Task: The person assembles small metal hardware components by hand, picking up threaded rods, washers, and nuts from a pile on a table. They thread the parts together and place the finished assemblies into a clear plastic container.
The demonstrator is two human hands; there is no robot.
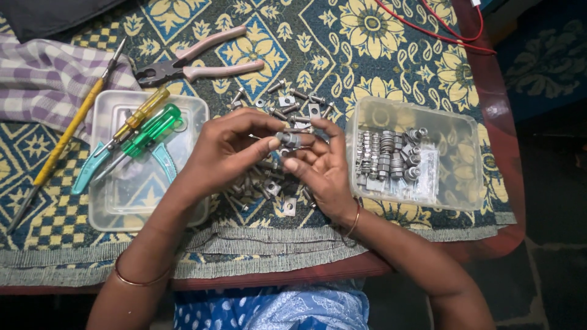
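Left hand and right hand together pinch a bolt: small, stiff, light steel, likely slippery; grip head and shank, above loose bolts

Dull grey metal bolts are lying on a matt woven cloth; clear glossy plastic tubs are holding shiny metal nuts and translucent plastic-handled screwdrivers.
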